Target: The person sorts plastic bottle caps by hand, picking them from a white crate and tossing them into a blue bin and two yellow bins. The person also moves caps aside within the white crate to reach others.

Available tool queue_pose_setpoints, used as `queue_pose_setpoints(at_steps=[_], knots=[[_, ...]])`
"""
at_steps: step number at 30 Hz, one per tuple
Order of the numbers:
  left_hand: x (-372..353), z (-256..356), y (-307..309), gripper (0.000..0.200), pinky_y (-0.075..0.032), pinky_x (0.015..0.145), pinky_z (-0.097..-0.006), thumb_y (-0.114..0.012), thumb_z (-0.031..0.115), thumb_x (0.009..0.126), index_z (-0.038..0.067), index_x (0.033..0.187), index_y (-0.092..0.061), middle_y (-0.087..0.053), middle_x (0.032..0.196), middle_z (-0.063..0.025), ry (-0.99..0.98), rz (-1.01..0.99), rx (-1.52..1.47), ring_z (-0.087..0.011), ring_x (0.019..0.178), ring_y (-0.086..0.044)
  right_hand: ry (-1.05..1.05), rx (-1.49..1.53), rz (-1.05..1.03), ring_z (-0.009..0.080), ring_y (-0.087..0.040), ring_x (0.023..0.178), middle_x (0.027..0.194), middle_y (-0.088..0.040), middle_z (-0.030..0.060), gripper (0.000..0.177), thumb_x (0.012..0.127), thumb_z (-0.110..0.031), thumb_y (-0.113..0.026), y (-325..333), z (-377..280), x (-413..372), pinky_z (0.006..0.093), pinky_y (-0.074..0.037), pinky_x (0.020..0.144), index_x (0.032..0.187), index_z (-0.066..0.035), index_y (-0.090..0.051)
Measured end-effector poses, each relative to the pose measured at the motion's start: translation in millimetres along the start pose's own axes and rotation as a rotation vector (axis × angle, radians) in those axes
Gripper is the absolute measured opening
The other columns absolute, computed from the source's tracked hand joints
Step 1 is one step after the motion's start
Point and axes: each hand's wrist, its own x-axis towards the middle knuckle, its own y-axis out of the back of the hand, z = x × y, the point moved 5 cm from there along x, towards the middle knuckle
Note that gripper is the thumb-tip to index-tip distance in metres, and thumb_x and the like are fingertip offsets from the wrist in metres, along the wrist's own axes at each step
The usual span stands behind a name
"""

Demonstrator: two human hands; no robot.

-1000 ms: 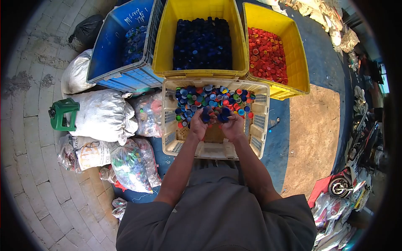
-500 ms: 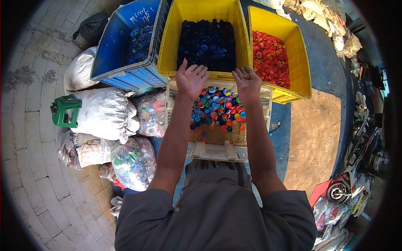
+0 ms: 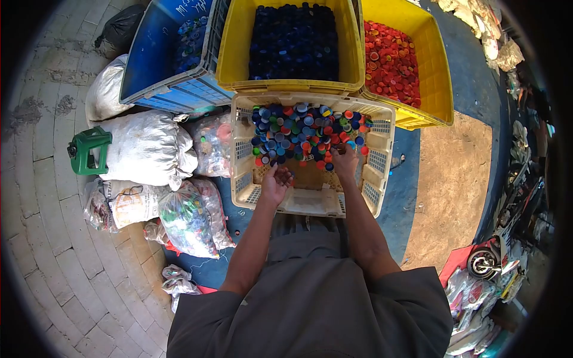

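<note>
1. In the middle of the frame we see one white crate (image 3: 370, 182) with a heap of mixed bottle caps (image 3: 298, 134). The heap lies mostly in the upper part of the crate.
2. The left hand (image 3: 277, 184) is at the lower left of the heap. Its palm is turned upward and its fingers curve loosely, so we judge it released; we see no cap surely in it.
3. The right hand (image 3: 344, 160) is at the lower right of the heap, its fingers bent toward the caps. We cannot tell whether it grasps one, because the fingers hide this place.
4. The crate stands just before the grey shirt (image 3: 316, 292), perhaps so that both hands enter it without stretching.
5. Along the top stand a blue box (image 3: 179, 98), a middle yellow box (image 3: 292, 87) and a right yellow box (image 3: 433, 65). Probably they are so near for easy reach. Dark blue caps (image 3: 292, 45) and red caps (image 3: 391, 62) lie apart, it seems by colour.
6. We count two hands, one crate and three large boxes; the caps are too many for counting.
7. At the left we count one green jug (image 3: 86, 143), touching a big white sack (image 3: 146, 146), and one black bag (image 3: 119, 30) at the upper left.
</note>
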Motion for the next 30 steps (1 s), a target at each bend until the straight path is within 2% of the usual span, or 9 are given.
queue_pose_setpoints(at_steps=[1,4,7,10,13,22,25,28,30], knots=[[-3,-4,0,0.029,-0.052,0.075,-0.0364,-0.060,0.034,0.090,0.009,0.076,-0.058,-0.064,0.083,-0.0050,0.008,0.003,0.015,-0.0194,0.079,-0.061,0.018,-0.032,-0.005,0.0247,-0.067,0.079,0.085,-0.069,0.0121,0.028,0.075,-0.021,-0.072,-5,-1,5,0.0368,-0.052,0.071,0.095,-0.003,-0.064],[-7,-12,5,0.027,-0.051,0.080,-0.0372,-0.061,0.033,0.089,0.008,0.079,-0.057,-0.064,0.086,-0.0068,0.011,-0.003,0.057,-0.0217,0.084,-0.060,0.126,-0.093,0.028,0.0287,-0.067,0.081,0.084,-0.069,0.0122,0.034,0.074,-0.024,-0.072,-13,-13,15,0.0400,-0.052,0.072,0.100,-0.005,-0.063],[-11,-12,6,0.028,-0.051,0.080,-0.0377,-0.060,0.033,0.090,0.008,0.079,-0.058,-0.063,0.086,-0.0068,-0.004,-0.027,0.087,-0.0217,0.084,-0.061,0.030,-0.216,-0.011,0.0310,-0.066,0.084,0.087,-0.068,0.0118,0.038,0.074,-0.026,-0.072,-14,-29,20,0.0422,-0.051,0.073,0.105,-0.007,-0.060],[-13,-8,8,0.027,-0.050,0.080,-0.0376,-0.060,0.032,0.091,0.008,0.080,-0.058,-0.063,0.085,-0.0064,-0.019,-0.013,0.104,-0.0215,0.083,-0.061,0.064,-0.225,0.037,0.0318,-0.065,0.088,0.091,-0.067,0.0113,0.039,0.074,-0.027,-0.072,-18,-31,26,0.0433,-0.051,0.076,0.106,-0.009,-0.059],[-13,-4,10,0.027,-0.052,0.073,-0.0349,-0.057,0.033,0.092,0.008,0.081,-0.060,-0.063,0.081,-0.0049,-0.029,-0.003,0.111,-0.0191,0.077,-0.062,0.107,-0.237,-0.039,0.0352,-0.060,0.100,0.109,-0.061,0.0140,0.046,0.076,-0.032,-0.071,-25,-28,32,0.0470,-0.049,0.080,0.113,-0.011,-0.054],[-20,-3,2,0.021,-0.051,0.071,-0.0324,-0.057,0.029,0.092,0.009,0.085,-0.060,-0.062,0.080,-0.0027,-0.022,0.008,0.172,-0.0168,0.074,-0.060,0.146,-0.416,-0.099,0.0376,-0.059,0.100,0.114,-0.054,0.0171,0.048,0.076,-0.033,-0.070,-34,-41,37,0.0487,-0.049,0.078,0.115,-0.012,-0.052],[-18,-7,-6,0.020,-0.050,0.069,-0.0322,-0.058,0.028,0.091,0.009,0.089,-0.060,-0.061,0.079,-0.0015,-0.023,-0.006,0.214,-0.0154,0.071,-0.059,0.193,-0.390,-0.019,0.0385,-0.060,0.095,0.107,-0.059,0.0174,0.043,0.077,-0.031,-0.070,-27,-48,31,0.0486,-0.050,0.076,0.110,-0.009,-0.055],[-12,-11,-13,0.018,-0.051,0.072,-0.0338,-0.060,0.025,0.090,0.008,0.094,-0.060,-0.061,0.085,-0.0029,-0.044,-0.019,0.330,-0.0172,0.076,-0.061,0.196,-0.062,0.088,0.0352,-0.064,0.087,0.097,-0.064,0.0173,0.037,0.078,-0.028,-0.069,-16,-32,39,0.0457,-0.051,0.073,0.102,-0.003,-0.058],[-4,-13,-20,0.018,-0.051,0.070,-0.0320,-0.063,0.022,0.088,0.007,0.097,-0.059,-0.062,0.086,-0.0018,-0.108,-0.020,0.536,-0.0159,0.075,-0.061,0.083,0.177,0.109,0.0308,-0.065,0.083,0.089,-0.066,0.0148,0.033,0.078,-0.025,-0.068,-3,-16,37,0.0423,-0.051,0.072,0.097,0.001,-0.059]])
